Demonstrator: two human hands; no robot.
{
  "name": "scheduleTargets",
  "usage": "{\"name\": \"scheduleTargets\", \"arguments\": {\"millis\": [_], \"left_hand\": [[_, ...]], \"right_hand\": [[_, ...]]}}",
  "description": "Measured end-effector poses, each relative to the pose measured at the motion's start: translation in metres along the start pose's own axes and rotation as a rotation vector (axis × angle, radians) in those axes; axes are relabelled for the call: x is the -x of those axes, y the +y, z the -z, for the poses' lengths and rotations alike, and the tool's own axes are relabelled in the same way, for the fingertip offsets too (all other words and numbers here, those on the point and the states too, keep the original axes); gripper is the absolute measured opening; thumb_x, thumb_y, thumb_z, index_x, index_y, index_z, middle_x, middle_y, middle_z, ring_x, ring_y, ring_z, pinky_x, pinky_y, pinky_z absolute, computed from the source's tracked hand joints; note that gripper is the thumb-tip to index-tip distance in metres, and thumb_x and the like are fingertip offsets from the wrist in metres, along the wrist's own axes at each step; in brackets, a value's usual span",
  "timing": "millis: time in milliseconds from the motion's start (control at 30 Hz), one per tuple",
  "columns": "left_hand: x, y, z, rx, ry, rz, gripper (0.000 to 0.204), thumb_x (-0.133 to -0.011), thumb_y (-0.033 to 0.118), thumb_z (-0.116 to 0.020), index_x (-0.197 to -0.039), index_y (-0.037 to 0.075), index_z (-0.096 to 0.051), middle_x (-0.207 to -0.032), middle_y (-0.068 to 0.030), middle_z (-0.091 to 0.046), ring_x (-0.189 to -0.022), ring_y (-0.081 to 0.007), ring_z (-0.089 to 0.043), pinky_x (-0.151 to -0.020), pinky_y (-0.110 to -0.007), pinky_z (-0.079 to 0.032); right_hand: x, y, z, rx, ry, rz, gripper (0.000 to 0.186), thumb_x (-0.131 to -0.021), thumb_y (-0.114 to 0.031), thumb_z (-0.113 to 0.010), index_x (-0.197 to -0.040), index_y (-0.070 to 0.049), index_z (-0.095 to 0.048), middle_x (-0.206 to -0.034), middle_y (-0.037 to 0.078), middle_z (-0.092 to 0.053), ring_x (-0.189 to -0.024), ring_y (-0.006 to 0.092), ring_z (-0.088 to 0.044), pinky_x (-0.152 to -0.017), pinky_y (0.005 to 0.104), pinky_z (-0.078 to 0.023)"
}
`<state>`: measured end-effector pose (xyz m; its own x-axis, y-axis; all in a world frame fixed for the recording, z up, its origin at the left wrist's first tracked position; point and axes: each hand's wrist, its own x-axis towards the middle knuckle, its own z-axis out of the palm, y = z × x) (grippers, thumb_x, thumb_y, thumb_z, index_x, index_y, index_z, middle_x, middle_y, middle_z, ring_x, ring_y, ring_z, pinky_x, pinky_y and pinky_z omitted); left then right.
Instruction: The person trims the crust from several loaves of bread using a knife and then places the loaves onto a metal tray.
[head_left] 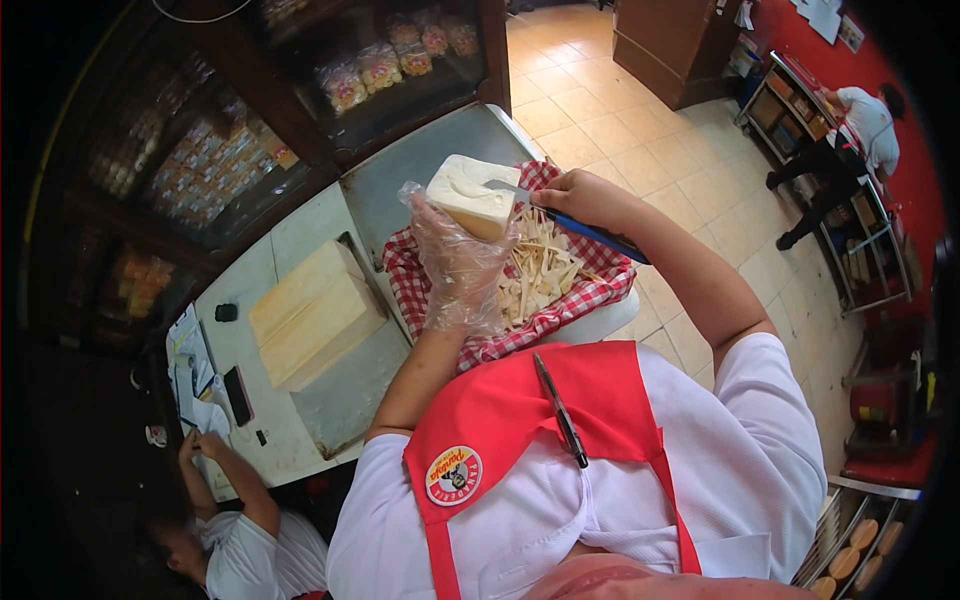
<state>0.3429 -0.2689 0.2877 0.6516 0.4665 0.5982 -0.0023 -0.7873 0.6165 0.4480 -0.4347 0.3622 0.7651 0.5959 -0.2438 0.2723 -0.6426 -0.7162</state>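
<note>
My left hand (450,262), in a clear plastic glove, supports a pale yellow block of what looks like cheese (472,196) from the near left side. The top of the block is hollowed and uneven. My bare right hand (590,198) is wrapped round a knife with a blue and black handle (597,236). Its blade lies against the block's upper right edge. Under both hands is a basket lined with red-and-white checked cloth (412,290), holding many thin pale strips (545,270).
A large pale yellow block (318,312) lies on a metal tray (345,400) to the left. Beyond it are a phone (238,396), papers and a small black object (226,313). Another person's hands (205,440) rest at the table's left end. A glass-fronted cabinet (330,150) borders the table; another person stands by shelves far right.
</note>
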Motion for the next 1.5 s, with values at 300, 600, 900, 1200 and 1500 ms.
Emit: {"name": "scheduleTargets", "arguments": {"millis": [300,600,900,1200,1500], "left_hand": [[-0.002,0.002,0.002,0.057,-0.025,0.012,0.121,-0.060,0.034,-0.086,-0.140,-0.012,-0.007,-0.127,-0.0312,-0.037,-0.119,-0.0442,-0.041,-0.102,-0.050,-0.035],[-0.028,-0.046,0.005,0.191,-0.054,-0.146,0.131,-0.059,0.023,-0.087,-0.145,-0.006,0.007,-0.148,-0.0283,-0.019,-0.136,-0.0374,-0.029,-0.112,-0.041,-0.026],[-0.015,-0.035,0.015,0.214,-0.082,-0.079,0.132,-0.060,0.035,-0.087,-0.146,-0.005,0.005,-0.146,-0.0259,-0.025,-0.132,-0.0354,-0.035,-0.109,-0.040,-0.031],[-0.009,-0.043,0.010,0.306,-0.035,-0.066,0.133,-0.061,0.037,-0.087,-0.145,-0.006,0.007,-0.149,-0.0282,-0.019,-0.136,-0.0370,-0.028,-0.111,-0.042,-0.026],[-0.012,-0.049,0.008,0.017,0.086,-0.162,0.133,-0.060,0.038,-0.088,-0.145,-0.007,0.005,-0.134,-0.0236,-0.038,-0.124,-0.0349,-0.042,-0.106,-0.041,-0.033]], "right_hand": [[-0.004,0.010,-0.001,-0.098,-0.092,0.045,0.039,-0.092,-0.038,-0.057,-0.094,-0.001,-0.069,-0.077,0.010,-0.065,-0.065,0.0172,-0.060,-0.065,0.0333,-0.050],[0.012,0.014,-0.003,-0.211,-0.127,0.057,0.036,-0.092,-0.036,-0.060,-0.093,0.000,-0.068,-0.074,0.005,-0.064,-0.064,0.0121,-0.058,-0.064,0.0304,-0.048],[-0.036,0.037,-0.075,-0.681,0.327,0.169,0.034,-0.098,-0.029,-0.052,-0.084,0.000,-0.062,-0.063,-0.001,-0.052,-0.057,0.0067,-0.047,-0.052,0.0267,-0.039],[-0.042,0.029,-0.111,-1.045,0.392,0.161,0.034,-0.099,-0.031,-0.050,-0.082,-0.003,-0.060,-0.061,0.000,-0.052,-0.051,0.0079,-0.050,-0.048,0.0244,-0.041],[0.000,0.018,-0.132,-0.808,0.192,0.201,0.038,-0.098,-0.032,-0.051,-0.081,0.000,-0.061,-0.066,0.004,-0.057,-0.056,0.0112,-0.055,-0.053,0.0272,-0.045]]}}
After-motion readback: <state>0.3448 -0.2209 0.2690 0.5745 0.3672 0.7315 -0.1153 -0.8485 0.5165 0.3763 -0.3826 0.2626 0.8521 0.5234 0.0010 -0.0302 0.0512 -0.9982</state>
